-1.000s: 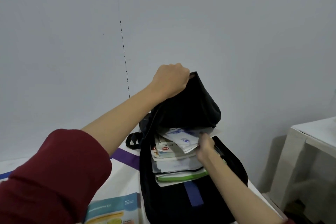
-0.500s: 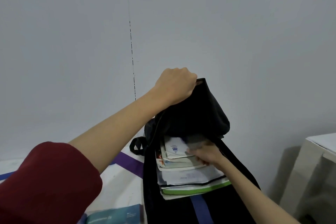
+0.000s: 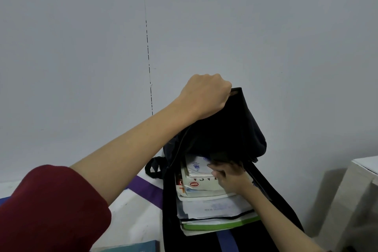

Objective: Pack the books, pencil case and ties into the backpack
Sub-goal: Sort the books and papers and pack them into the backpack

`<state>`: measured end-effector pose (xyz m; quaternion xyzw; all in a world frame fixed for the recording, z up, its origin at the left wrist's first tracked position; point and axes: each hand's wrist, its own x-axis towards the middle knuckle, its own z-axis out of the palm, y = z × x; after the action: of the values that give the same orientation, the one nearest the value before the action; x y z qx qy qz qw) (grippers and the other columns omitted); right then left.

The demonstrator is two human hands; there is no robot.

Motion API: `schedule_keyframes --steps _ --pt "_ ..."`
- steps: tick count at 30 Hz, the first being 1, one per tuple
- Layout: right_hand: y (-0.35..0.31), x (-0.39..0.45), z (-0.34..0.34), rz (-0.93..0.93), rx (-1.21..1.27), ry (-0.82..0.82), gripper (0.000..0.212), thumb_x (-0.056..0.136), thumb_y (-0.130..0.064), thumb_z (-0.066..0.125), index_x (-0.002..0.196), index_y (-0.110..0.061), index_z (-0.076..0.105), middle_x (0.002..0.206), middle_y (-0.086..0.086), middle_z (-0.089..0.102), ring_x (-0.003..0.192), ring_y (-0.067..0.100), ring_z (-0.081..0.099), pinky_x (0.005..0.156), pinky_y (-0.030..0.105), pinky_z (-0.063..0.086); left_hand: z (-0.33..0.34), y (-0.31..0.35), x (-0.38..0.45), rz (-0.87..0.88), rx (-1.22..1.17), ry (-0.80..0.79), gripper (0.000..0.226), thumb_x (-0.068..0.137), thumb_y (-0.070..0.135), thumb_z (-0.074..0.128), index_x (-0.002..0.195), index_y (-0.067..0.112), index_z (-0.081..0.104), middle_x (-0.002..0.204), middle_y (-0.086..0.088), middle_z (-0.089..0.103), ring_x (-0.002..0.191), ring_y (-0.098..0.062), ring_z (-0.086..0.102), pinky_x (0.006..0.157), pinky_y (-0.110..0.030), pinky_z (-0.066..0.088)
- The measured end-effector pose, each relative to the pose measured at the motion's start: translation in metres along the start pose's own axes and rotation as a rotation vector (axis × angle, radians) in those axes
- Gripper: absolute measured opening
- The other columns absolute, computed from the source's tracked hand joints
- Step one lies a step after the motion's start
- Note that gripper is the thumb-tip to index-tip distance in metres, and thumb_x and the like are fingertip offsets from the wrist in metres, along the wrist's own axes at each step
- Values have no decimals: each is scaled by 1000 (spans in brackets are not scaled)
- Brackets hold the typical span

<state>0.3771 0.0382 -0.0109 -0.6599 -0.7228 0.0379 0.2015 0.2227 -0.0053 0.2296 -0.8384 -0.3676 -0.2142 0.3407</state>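
A black backpack (image 3: pixel 229 135) lies on the table with its mouth toward me. My left hand (image 3: pixel 206 95) is clenched on the top edge of its flap and holds it up. Inside lies a stack of books (image 3: pixel 212 208), white covers above a green-edged one. My right hand (image 3: pixel 231 177) reaches into the opening, fingers curled on the topmost white book (image 3: pixel 197 166) at the back of the stack. The fingertips are partly hidden under the flap. No pencil case or ties are in view.
A teal-covered book (image 3: pixel 135 248) lies at the bottom edge on the white table (image 3: pixel 133 217), which carries a purple tape stripe (image 3: pixel 146 189). A plain grey wall stands close behind. A white side table (image 3: pixel 360 196) stands at the right.
My right hand has pushed the top white book deeper under the flap. The view has shifted so the teal book sits lower in frame. My left hand keeps holding the flap up.
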Motion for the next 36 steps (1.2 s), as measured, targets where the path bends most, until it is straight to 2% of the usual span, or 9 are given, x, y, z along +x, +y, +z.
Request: schedule_keyframes --steps 5,9,15,17,20,27,32,34,36 --pt "-6 -1 0 4 32 -6 41 88 -52 53 128 -41 55 141 -20 45 134 9 37 114 33 24 3 3 1 2 -1 1 25 99 23 36 78 12 44 60 0 26 60 -28 38 45 -27 15" --pt "-21 4 11 30 286 -21 32 93 -31 57 124 -27 62 138 -10 51 132 9 42 109 21 30 4 5 0 -4 -11 5 27 100 24 35 78 12 44 60 0 26 49 -22 29 45 -27 15" --pt "-29 -9 11 -33 121 122 32 95 -35 51 121 -22 64 131 -9 57 123 13 51 98 27 42 6 4 -1 -23 -36 1 28 101 26 33 79 13 43 60 0 27 57 -26 36 45 -27 17" --pt "-33 -25 9 -135 85 301 36 96 -40 46 99 -16 72 103 -5 69 96 15 64 77 26 51 6 5 -3 -25 -51 -8 27 101 27 32 80 14 43 62 0 28 63 -27 39 48 -29 22" --pt "-34 -50 3 -378 -2 681 55 99 -39 37 61 -13 66 60 -4 63 56 14 59 57 21 41 10 7 -8 -42 -95 -29 27 102 29 31 82 14 42 65 0 29 66 -27 40 58 -32 28" --pt "-67 -89 -61 -488 80 1120 34 85 -3 59 51 -2 57 52 4 52 47 19 41 46 27 34 32 12 -52 -97 -178 -102 41 101 38 28 98 9 58 92 -13 61 84 -34 59 62 -32 31" --pt "-96 -88 -58 -381 205 1030 37 87 -7 55 50 -4 51 49 2 44 48 17 37 47 26 30 57 6 -122 -237 -620 -426 31 94 44 46 104 22 65 92 -1 66 90 -24 62 70 -31 43" --pt "-114 -86 -43 -357 266 931 37 87 -12 54 51 -6 50 49 1 44 47 15 38 46 26 30 64 -10 -167 -378 -1025 -656 27 89 44 57 108 25 64 79 4 66 75 -16 65 64 -28 50" --pt "-141 -84 -21 -395 308 815 36 87 -16 52 52 -7 52 51 0 46 47 13 41 45 25 32 69 -37 -224 -588 -1224 -715 25 89 42 58 108 25 63 74 5 67 64 -9 65 56 -22 50"
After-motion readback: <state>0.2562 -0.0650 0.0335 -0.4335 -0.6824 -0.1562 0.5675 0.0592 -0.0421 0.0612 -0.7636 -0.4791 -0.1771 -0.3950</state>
